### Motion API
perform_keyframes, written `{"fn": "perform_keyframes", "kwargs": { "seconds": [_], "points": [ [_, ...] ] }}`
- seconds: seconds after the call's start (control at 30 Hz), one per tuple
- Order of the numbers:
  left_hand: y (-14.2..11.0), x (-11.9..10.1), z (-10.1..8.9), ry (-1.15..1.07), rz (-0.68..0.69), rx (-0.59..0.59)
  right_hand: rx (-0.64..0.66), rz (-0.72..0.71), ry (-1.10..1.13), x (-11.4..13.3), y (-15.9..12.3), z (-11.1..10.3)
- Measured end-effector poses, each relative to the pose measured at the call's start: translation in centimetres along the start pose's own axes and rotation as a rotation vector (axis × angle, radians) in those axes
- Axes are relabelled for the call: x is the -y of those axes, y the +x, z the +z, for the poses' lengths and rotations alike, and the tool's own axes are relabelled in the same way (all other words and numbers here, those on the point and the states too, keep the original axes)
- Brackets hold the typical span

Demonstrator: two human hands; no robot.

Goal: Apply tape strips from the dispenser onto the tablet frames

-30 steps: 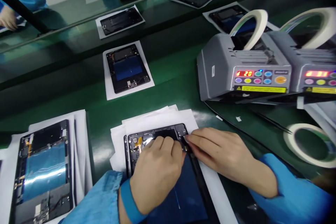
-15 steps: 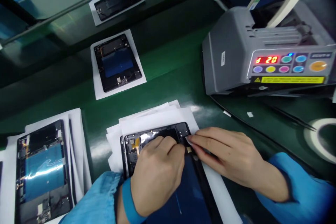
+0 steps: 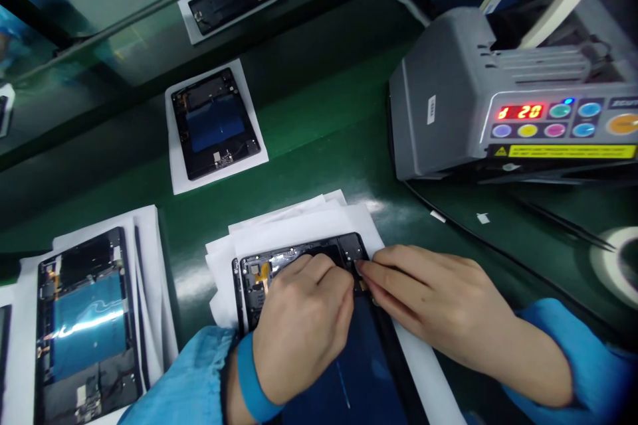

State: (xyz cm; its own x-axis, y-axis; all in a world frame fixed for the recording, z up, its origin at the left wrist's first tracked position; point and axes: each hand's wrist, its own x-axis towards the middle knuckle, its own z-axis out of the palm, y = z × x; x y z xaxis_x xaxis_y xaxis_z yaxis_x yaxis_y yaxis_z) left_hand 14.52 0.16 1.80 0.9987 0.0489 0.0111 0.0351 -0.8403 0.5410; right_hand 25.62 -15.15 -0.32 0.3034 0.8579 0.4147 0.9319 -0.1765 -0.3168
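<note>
An opened tablet (image 3: 329,358) with a dark blue panel and exposed inner parts lies on a stack of white sheets (image 3: 299,222). My left hand (image 3: 306,325), wearing a blue wristband (image 3: 255,378), is closed over the tablet's upper part. Its fingertips are tucked under, and whatever they grip is hidden. At the tablet's upper right edge, my right hand (image 3: 443,309) has its fingers pinched together, touching the frame beside a black module (image 3: 351,247). I cannot make out what sits between those fingertips.
A grey tape dispenser (image 3: 448,99) with a lit display stands at right. Tweezers (image 3: 563,222), a tape roll (image 3: 615,265), white scraps (image 3: 482,218) and a black cable (image 3: 478,249) lie below it. Other opened tablets lie at left (image 3: 87,325) and behind (image 3: 215,123).
The view has shifted slightly. A tablet behind has slid left along the green surface. A small white bit at my right fingertips is now barely visible. Both hands keep their places on the tablet.
</note>
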Motion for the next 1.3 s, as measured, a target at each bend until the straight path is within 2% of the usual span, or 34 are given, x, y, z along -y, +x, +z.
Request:
{"fn": "perform_keyframes", "kwargs": {
  "seconds": [0.27, 0.63, 1.17, 1.3],
  "points": [
    [0.0, 0.0, 0.1, 0.016, -0.002, 0.011, 0.028, -0.059, -0.028, 0.1, 0.0, -0.2],
    [0.0, 0.1, 0.1, 0.033, 0.037, 0.008, -0.028, -0.085, 0.009, 0.1, -1.0, 0.0],
    [0.1, 0.1, 0.2, 0.030, -0.001, 0.022, 0.166, -0.161, -0.092, -0.2, 0.6, -0.8],
    [0.2, 0.2, 0.3, 0.041, -0.011, 0.031, 0.222, -0.183, -0.197, 0.5, 0.4, -0.9]
  ]
}}
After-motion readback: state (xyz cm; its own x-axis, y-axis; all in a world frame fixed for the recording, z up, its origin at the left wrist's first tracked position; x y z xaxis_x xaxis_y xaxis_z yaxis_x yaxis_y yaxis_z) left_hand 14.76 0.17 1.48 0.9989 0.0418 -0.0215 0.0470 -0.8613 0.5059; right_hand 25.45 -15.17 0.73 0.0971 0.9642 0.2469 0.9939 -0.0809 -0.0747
